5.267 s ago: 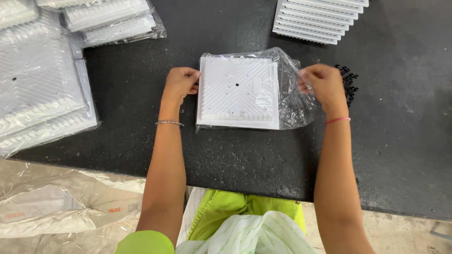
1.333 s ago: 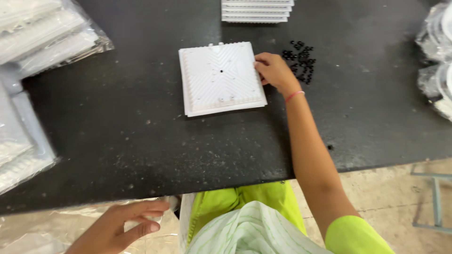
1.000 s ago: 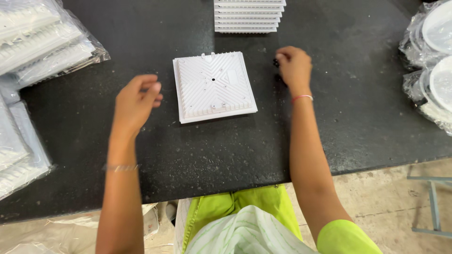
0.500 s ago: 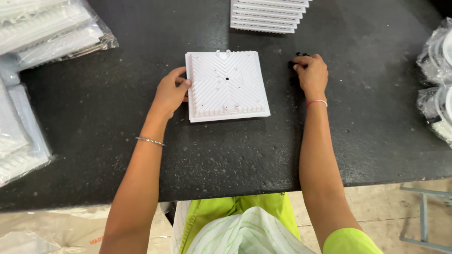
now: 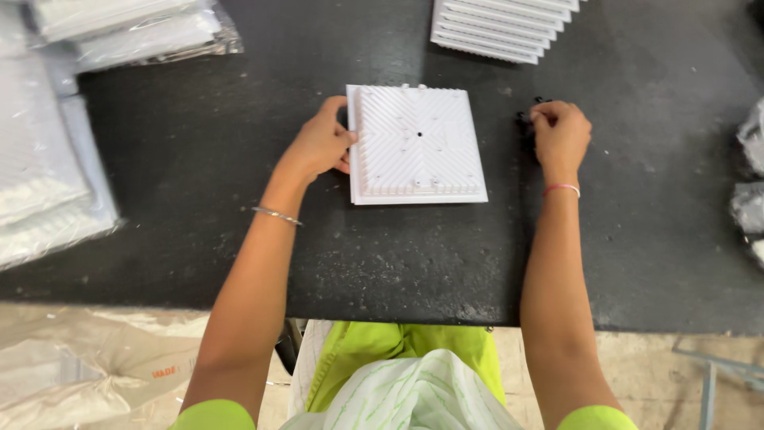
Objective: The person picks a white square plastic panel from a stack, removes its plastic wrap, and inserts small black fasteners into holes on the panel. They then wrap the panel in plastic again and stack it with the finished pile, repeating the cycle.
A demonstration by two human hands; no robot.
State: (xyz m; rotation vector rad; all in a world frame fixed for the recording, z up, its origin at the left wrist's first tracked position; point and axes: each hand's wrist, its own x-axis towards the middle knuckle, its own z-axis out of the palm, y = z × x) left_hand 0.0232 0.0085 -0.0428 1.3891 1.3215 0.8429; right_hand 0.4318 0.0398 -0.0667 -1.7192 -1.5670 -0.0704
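Note:
A white square ribbed plastic plate with a small centre hole lies flat on the black table. My left hand grips its left edge, thumb on top. To the right of the plate, my right hand rests on the table with curled fingers pinching at small black pieces, which it mostly hides.
A stack of the same white plates stands at the table's far edge. Plastic-bagged white plates lie along the left side, and more bagged items at the right edge. Crumpled plastic sheeting lies below the near table edge.
The plastic bag has come off the plate. My left hand came up from below the table and took the plate's left edge. My right hand stays on the black pieces.

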